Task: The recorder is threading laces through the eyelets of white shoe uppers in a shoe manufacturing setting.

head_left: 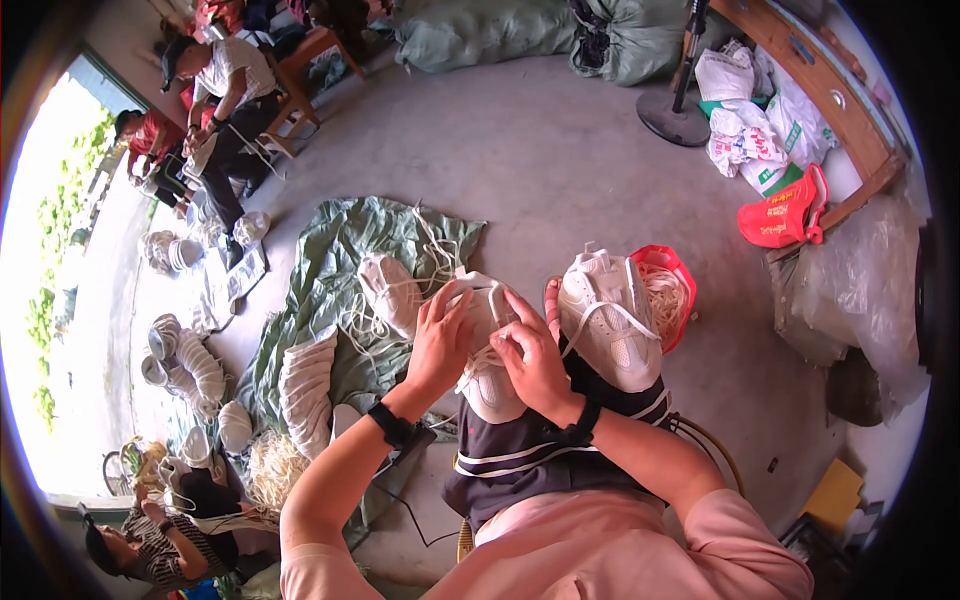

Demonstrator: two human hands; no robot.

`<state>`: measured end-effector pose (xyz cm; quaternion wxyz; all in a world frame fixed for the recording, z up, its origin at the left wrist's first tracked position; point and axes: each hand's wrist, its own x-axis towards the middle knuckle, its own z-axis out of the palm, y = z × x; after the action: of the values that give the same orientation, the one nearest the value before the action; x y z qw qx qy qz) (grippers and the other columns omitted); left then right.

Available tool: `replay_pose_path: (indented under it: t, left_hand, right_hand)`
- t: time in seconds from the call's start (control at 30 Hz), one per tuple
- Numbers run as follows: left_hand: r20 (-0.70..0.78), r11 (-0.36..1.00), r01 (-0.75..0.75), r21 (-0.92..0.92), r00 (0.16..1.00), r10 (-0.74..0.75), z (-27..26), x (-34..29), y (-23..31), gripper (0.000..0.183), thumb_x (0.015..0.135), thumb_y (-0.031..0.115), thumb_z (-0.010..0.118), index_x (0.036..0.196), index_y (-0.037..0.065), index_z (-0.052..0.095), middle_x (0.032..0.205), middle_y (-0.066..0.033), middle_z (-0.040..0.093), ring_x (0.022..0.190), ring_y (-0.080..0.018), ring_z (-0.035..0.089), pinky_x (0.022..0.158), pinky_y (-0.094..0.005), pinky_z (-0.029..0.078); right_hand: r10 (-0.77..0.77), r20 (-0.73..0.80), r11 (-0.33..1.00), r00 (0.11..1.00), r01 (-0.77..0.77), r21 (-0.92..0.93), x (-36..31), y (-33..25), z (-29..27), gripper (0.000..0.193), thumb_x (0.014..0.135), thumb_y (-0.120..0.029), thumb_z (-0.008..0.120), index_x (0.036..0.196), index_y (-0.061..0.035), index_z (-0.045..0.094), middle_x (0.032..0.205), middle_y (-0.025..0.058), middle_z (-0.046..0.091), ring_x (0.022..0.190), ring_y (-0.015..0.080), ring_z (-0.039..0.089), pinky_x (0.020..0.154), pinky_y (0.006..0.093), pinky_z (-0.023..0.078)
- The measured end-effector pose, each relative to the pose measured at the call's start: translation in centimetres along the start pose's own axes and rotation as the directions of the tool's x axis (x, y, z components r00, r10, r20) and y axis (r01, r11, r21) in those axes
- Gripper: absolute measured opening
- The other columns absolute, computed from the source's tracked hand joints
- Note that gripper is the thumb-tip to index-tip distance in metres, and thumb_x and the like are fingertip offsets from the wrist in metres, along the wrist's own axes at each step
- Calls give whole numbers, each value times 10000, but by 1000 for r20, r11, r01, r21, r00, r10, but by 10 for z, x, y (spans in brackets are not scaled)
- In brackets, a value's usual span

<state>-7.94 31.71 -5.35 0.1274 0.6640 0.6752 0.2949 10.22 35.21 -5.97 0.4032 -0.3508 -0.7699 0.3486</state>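
A white shoe upper (489, 394) lies across my left thigh, its toe pointing toward me. My left hand (440, 338) grips its far left edge by the opening, with the fingers curled over the rim. On the other side my right hand (535, 367) holds the same upper, the forefinger along the opening and the thumb bent near the lacing. Loose white lace shows between the hands; exactly what the fingertips pinch is partly hidden. Another white shoe upper (608, 325) rests on my right thigh with a lace trailing over it, apart from both hands.
A red container (682, 272) of white laces stands beyond my right knee. On the left, a green sheet (330, 240) carries a white shoe upper (389, 290) and a nested stack of uppers (308, 390). Several people sit at the left. Bags (745, 130) line the right wall.
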Motion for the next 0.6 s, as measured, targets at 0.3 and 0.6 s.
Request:
replay_pose_path:
  t: [0.3,0.6]
  left_hand:
    - [14,999,-19,-32,1000,20,-8,-4,-8,394,942,84,592,1333,94,638,1403,-137,561,1277,-373,499,1100,-448,387]
    - [20,998,-31,-47,999,32,-21,-12,-37,394,946,105,595,1337,102,639,1398,-136,567,1267,-371,503,1099,-448,389]
  right_hand:
    - [302,-146,876,942,-214,433,37,13,-88,196,1024,-180,595,1052,-9,686,1029,60,725,897,81,638,796,256,496]
    - [442,-522,882,730,-250,399,69,100,-238,309,1022,-286,604,1147,-5,634,1121,111,697,1038,179,676,867,312,522]
